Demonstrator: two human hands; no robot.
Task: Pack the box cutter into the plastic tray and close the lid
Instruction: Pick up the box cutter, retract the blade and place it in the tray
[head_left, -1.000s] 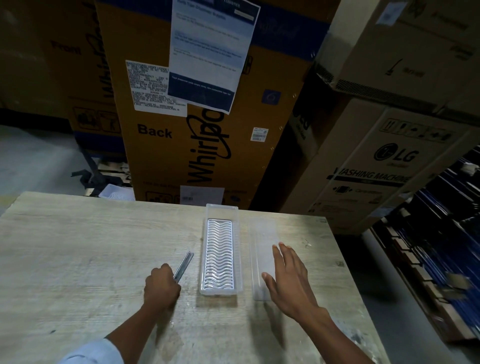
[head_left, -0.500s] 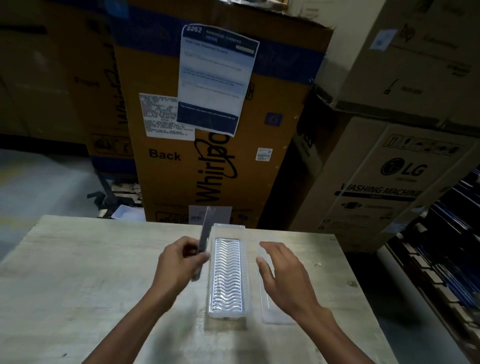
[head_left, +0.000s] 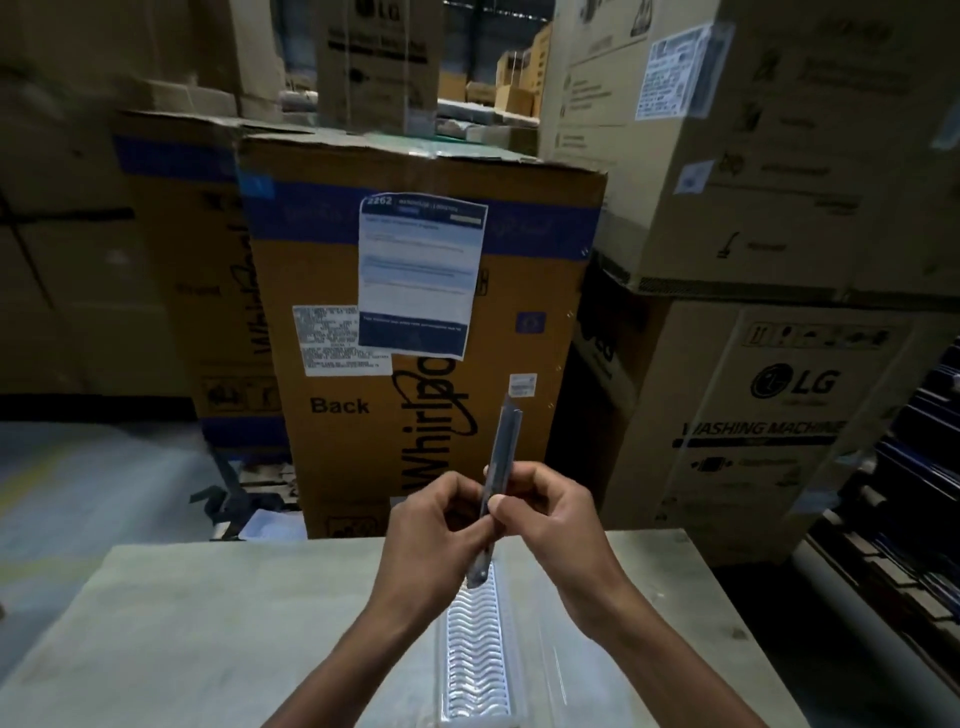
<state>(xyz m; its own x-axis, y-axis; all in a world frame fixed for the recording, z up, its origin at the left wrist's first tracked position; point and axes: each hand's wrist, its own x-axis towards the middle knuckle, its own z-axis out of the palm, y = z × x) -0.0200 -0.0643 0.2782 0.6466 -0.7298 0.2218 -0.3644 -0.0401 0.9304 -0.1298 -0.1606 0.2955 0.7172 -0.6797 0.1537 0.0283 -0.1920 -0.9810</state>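
Note:
A slim grey box cutter (head_left: 501, 462) stands nearly upright in the air above the table, tip pointing up. My left hand (head_left: 436, 525) pinches its lower part from the left and my right hand (head_left: 550, 519) grips it from the right. Below the hands lies the clear plastic tray (head_left: 470, 654) with a wavy ribbed bottom, long side running away from me. Its clear flat lid (head_left: 553, 670) lies on the table just right of the tray, partly hidden by my right forearm.
The pale wooden table (head_left: 208, 634) ends at its far edge just behind my hands and at its right edge near the lid. Tall cardboard appliance boxes (head_left: 426, 322) stand stacked behind the table. Dark shelving (head_left: 904, 519) runs along the right.
My left hand lifted the box cutter off the table and raised it upright. My right hand left the lid and came up to grip the cutter too. The camera tilted upward.

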